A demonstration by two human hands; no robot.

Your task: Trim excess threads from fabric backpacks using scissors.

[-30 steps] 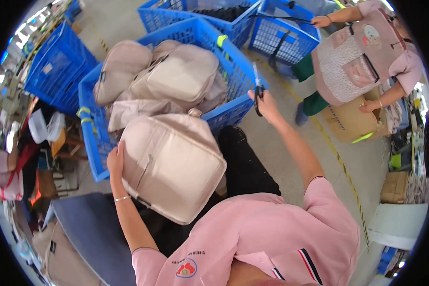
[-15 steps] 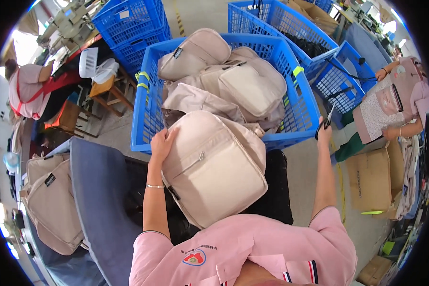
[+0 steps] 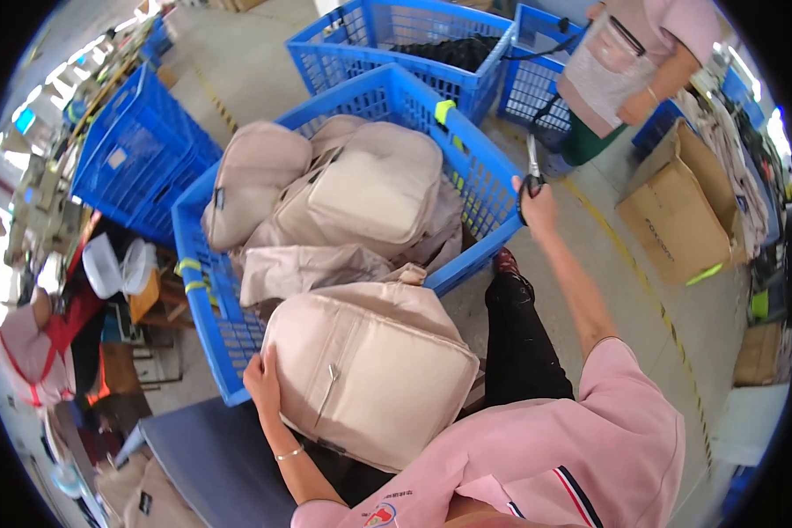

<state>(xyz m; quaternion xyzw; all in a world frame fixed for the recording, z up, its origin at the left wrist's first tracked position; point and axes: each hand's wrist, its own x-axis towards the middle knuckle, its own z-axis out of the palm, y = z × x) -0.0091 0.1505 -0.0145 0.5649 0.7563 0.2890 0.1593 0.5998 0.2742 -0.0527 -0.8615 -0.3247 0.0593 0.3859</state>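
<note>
A beige backpack (image 3: 370,374) lies on my lap, zipper pull facing up. My left hand (image 3: 262,387) presses flat against its left side and holds it there. My right hand (image 3: 537,201) is stretched out to the right and grips a pair of scissors (image 3: 531,169) with the blades pointing up. In front of me stands a blue plastic crate (image 3: 484,167) filled with several more beige backpacks (image 3: 361,194).
More blue crates stand behind (image 3: 431,35) and to the left (image 3: 132,158). A person in pink (image 3: 634,62) stands at the upper right beside a cardboard box (image 3: 678,211). A grey table edge (image 3: 211,458) lies at lower left, with another backpack (image 3: 141,502) on it.
My head has turned, so the crate and backpacks shifted in view. My right hand with the scissors stays stretched out. My left hand remains on the backpack's side.
</note>
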